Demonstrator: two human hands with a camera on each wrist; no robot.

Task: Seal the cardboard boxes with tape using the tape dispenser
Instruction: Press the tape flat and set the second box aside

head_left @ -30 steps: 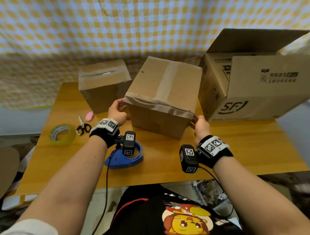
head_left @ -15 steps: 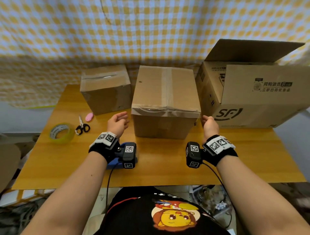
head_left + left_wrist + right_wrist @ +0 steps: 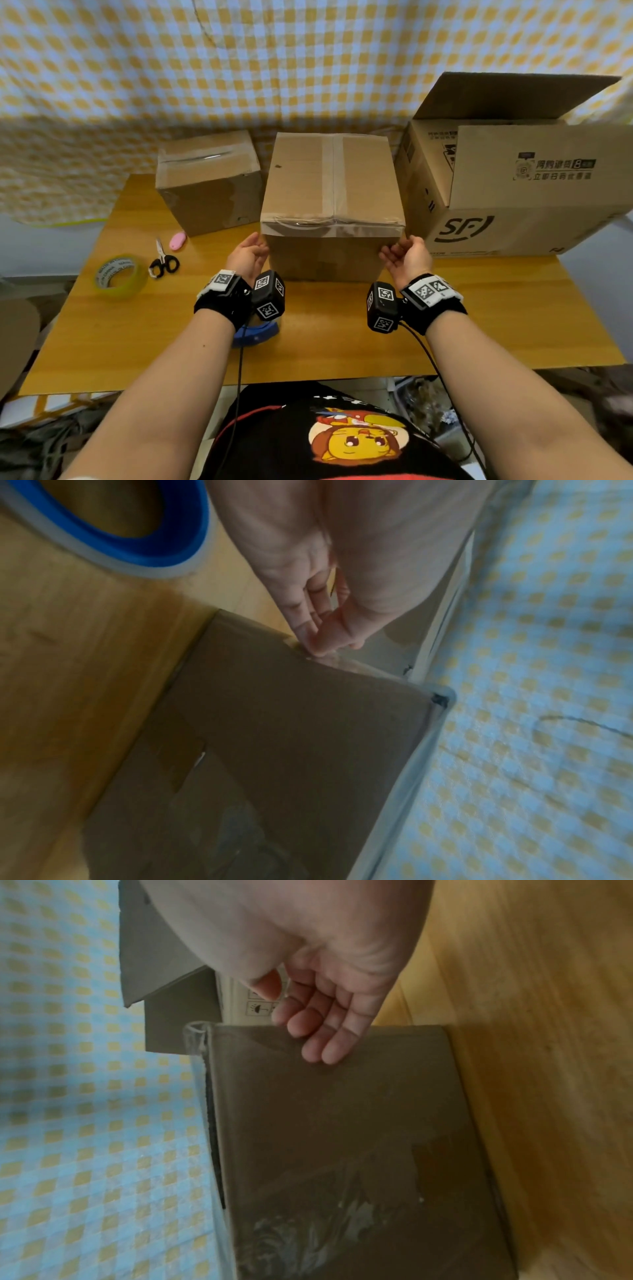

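A brown cardboard box (image 3: 332,205) stands square in the middle of the wooden table (image 3: 325,339), with clear tape along its top seam and over its front top edge. My left hand (image 3: 248,255) is at its front left corner, fingers relaxed; in the left wrist view the fingertips (image 3: 316,645) touch the taped edge of the box (image 3: 291,737). At the front right corner is my right hand (image 3: 406,255), palm turned inward, its straight fingers (image 3: 325,1047) over the box (image 3: 342,1123) side. The blue tape dispenser (image 3: 255,334) lies on the table under my left wrist, also seen as the blue dispenser (image 3: 147,558).
A smaller taped box (image 3: 209,181) stands at the back left. A large open SF box (image 3: 513,192) fills the right side. A yellow tape roll (image 3: 120,275), scissors (image 3: 163,263) and a pink object (image 3: 177,240) lie at the left. A checked cloth hangs behind.
The middle box went from turned at an angle in both hands to standing square. My hands let go, then came back in to its front corners with palms turned inward.
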